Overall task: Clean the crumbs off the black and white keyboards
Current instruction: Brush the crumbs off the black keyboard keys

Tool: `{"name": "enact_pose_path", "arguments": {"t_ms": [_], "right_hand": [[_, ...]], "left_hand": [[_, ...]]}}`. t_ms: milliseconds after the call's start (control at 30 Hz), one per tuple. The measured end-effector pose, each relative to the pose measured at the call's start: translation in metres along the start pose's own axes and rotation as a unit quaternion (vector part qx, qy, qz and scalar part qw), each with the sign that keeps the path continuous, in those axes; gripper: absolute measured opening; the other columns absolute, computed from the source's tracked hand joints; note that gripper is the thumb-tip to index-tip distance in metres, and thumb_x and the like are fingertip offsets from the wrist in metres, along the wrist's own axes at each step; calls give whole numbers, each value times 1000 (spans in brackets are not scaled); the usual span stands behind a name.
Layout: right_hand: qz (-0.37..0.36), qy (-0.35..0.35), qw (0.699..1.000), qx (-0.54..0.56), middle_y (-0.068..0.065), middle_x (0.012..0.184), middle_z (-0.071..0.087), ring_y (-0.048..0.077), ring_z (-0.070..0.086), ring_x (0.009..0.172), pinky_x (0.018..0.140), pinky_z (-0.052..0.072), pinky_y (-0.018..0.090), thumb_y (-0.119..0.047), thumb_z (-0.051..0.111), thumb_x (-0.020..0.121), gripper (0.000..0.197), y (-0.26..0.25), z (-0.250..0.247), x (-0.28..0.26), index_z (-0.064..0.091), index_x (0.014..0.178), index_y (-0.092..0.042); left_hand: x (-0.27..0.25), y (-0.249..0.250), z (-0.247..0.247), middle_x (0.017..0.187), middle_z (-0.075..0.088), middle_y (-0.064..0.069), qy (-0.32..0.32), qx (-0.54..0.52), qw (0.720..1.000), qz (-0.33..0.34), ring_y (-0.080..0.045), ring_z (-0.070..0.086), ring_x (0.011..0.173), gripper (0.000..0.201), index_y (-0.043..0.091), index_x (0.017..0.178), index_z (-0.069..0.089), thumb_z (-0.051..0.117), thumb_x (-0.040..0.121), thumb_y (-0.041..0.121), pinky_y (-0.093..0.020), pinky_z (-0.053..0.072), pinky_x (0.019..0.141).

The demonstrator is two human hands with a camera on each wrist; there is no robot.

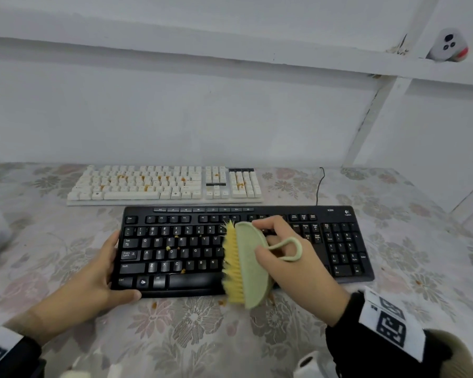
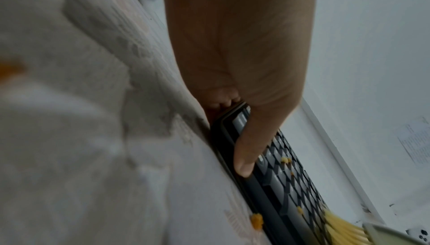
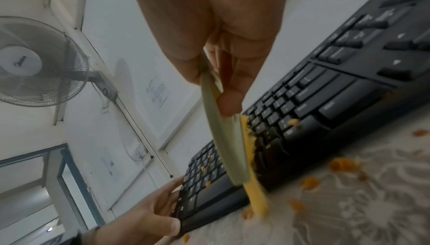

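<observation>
Crumbs (image 1: 168,248) lie on the black keyboard (image 1: 339,246) left of the right grip (image 1: 290,257), which clasps a brush (image 1: 250,266) mid-board while the left grip (image 1: 93,271) holds its end, and the white keyboard (image 1: 164,184) beyond on the counter (image 1: 393,296) looks untouched.

A black keyboard (image 1: 243,249) with white legends lies at the desk's near edge; a cream-white keyboard (image 1: 164,184) sits behind it. Orange crumbs (image 1: 145,186) speckle both. The brush (image 1: 246,266) is sage green with yellow bristles. The desk (image 1: 393,296) cloth is grey-white with faded pink flowers.
</observation>
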State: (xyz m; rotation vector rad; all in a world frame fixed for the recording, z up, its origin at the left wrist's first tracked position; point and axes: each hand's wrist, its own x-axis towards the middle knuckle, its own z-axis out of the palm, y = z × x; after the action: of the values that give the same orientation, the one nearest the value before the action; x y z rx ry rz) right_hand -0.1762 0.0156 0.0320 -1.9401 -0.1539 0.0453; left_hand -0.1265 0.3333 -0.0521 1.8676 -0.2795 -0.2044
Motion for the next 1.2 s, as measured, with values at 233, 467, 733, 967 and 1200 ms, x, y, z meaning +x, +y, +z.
{"name": "enact_pose_path", "arguments": {"t_ms": [233,467,733,967,1200], "right_hand": [[-33,47,998,2,-5,72,66,10,56,63,56,45,23,-6,56,87,28,-24,-27,14,63,101,-29],[-53,102,992,42,-5,75,64,2,63,60,51,51,22,-5,53,93,27,-29,-11,36,52,114,-23],[0,-28,999,-19,12,69,51,13,39,52,46,36,24,-10,50,90,22,-8,11,3,54,103,-26],[-39,50,998,-7,-1,68,61,8,48,57,53,39,24,-9,55,86,25,-27,-4,24,60,100,-30],[-30,53,998,-17,13,79,63,7,47,53,48,42,22,-10,52,91,23,-19,7,27,53,107,-27]], "left_hand": [[-2,1,0,125,58,25,-5,2,1000,-5,-3,59,116,105,78,120,28,84,45,31,-32,47,95],[-3,3,0,128,58,21,-9,0,1000,-2,-6,59,118,104,74,124,29,85,47,30,-30,50,94],[-3,7,2,125,59,23,-4,4,1000,1,-4,60,115,100,76,118,32,84,45,31,-33,46,96],[-4,10,2,123,60,25,-5,3,1000,-4,-2,60,114,100,77,118,30,83,46,32,-33,48,93],[-4,10,3,126,60,22,-6,-8,1000,-6,-3,60,115,100,76,117,33,84,45,29,-35,46,96]]}}
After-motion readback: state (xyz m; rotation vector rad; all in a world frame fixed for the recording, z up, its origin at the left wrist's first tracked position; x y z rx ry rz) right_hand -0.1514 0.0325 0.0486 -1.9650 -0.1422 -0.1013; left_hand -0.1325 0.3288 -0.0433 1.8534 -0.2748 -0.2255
